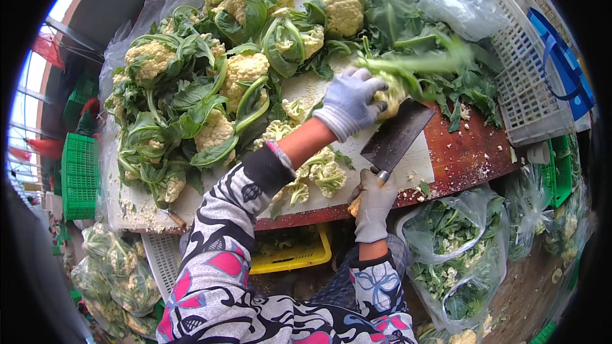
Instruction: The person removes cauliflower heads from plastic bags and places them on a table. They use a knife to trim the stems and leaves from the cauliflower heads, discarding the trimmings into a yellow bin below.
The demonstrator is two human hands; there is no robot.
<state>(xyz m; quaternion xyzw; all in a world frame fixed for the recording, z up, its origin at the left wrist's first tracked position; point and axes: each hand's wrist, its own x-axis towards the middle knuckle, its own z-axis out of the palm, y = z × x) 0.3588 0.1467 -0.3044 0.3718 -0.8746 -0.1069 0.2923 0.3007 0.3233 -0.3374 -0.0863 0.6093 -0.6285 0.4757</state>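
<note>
My left hand (352, 100), in a pale grey-white knit glove, grips a cauliflower (394, 95) whose green leaves are smeared by motion. My right hand (375, 202), gloved alike, is closed round the handle of a cleaver (398, 135). The dark, wide blade points away from me, and its far edge lies close against or just under the cauliflower; contact is hard to make out. Cut cauliflower florets (328, 177) lie on the white board (411, 160) below my left wrist. A big heap of leafy cauliflowers (239, 76) covers the table's left and back.
Trimmed leaves (408, 19) pile up at the back right, beside clear plastic film (456, 0). A white crate (529, 67) stands at the right edge. Below the red-brown tabletop (468, 150) are a yellow crate (293, 258) and a leaf-filled bag (456, 248). A small knife (173, 218) lies front left.
</note>
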